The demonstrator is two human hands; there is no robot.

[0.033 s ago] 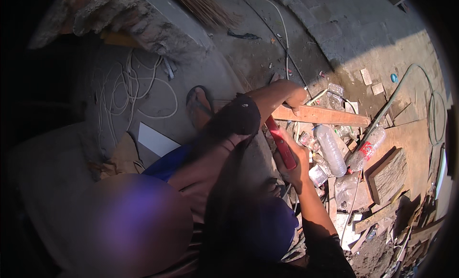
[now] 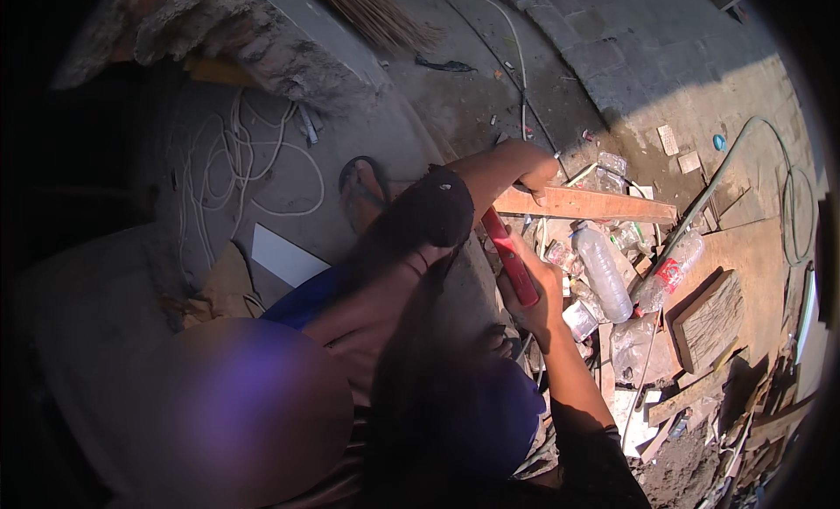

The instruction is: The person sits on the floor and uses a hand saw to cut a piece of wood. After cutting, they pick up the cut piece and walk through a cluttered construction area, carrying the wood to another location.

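Observation:
My left hand reaches across and presses down on the near end of a long wooden plank that lies over a heap of debris. Below it, my right hand is shut on a long red tool that points up toward the plank's near end; its working end is hidden. A dark rounded shape, likely my knee, sits just left of the tool. My sandalled foot rests on the concrete beside it.
Clear plastic bottles and wood scraps litter the ground to the right. A green hose curves at the far right. White cable is coiled on the left, near a white sheet. A broom lies at the top.

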